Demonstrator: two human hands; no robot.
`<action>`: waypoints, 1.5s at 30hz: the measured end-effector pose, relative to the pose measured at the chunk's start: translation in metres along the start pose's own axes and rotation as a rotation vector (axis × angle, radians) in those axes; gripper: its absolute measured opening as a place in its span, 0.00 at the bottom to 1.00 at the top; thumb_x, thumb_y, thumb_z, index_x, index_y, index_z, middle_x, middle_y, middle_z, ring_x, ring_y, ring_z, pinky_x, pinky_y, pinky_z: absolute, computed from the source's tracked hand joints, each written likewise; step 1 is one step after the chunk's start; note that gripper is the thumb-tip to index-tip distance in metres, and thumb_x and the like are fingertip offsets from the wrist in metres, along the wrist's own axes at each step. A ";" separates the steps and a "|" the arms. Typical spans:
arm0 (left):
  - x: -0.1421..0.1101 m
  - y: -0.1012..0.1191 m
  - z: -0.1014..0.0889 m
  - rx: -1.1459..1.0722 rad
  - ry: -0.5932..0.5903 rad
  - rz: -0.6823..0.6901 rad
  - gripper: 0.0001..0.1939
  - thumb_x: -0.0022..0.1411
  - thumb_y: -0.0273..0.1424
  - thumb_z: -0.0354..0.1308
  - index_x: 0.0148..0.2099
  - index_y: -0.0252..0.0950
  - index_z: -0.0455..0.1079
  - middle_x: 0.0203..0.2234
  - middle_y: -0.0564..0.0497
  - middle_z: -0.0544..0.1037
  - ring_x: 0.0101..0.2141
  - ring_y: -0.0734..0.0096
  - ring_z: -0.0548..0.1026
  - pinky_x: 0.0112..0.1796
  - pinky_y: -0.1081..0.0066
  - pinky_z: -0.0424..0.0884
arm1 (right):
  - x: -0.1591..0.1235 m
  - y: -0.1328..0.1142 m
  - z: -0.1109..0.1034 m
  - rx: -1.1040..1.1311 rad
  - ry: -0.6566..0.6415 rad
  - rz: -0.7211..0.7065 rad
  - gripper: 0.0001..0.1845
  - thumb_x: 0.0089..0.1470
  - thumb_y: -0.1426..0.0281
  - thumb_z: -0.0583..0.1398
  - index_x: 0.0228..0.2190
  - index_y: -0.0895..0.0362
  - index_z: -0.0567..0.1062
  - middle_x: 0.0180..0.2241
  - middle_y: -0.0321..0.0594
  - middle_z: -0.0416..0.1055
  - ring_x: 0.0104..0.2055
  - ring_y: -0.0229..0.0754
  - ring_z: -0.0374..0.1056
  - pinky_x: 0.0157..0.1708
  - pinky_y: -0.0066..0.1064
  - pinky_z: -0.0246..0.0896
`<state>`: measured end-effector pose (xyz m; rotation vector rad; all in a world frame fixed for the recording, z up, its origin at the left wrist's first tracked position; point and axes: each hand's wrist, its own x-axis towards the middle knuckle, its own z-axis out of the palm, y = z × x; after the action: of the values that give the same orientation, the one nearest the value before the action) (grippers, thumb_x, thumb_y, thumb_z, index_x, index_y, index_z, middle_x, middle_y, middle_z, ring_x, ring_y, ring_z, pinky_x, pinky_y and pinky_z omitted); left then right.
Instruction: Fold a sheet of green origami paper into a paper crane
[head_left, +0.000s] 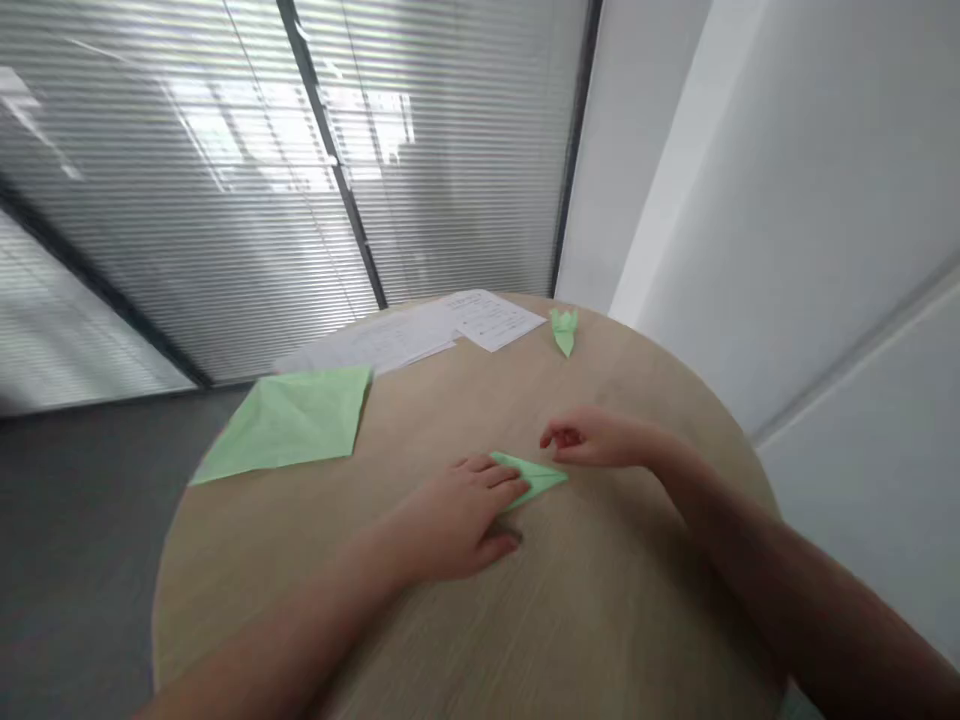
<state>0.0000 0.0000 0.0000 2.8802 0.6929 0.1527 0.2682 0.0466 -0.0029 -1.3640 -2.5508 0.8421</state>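
A small folded piece of green paper (541, 476) lies flat near the middle of the round wooden table (600, 600). My left hand (461, 515) rests on its left part, fingers stretched out and pressing it down. My right hand (596, 440) hovers just right of and behind the paper's tip, with its fingers curled loosely and nothing seen in them.
A larger creased green sheet (289, 420) lies at the table's left edge. White printed sheets (420, 335) lie at the far edge. A small finished green paper figure (564, 328) sits at the back. Glass walls with blinds stand behind, a white wall to the right.
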 end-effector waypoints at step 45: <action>0.004 -0.023 0.004 0.064 0.067 -0.209 0.11 0.62 0.37 0.63 0.43 0.37 0.75 0.38 0.48 0.77 0.42 0.59 0.74 0.46 0.62 0.69 | 0.013 -0.022 0.036 -0.073 0.145 -0.383 0.14 0.54 0.61 0.66 0.41 0.55 0.81 0.45 0.43 0.73 0.48 0.43 0.70 0.53 0.36 0.62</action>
<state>-0.0062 0.0212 -0.0077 2.8493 1.0227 0.2029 0.2318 0.0324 -0.0228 -0.8673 -2.6221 0.5639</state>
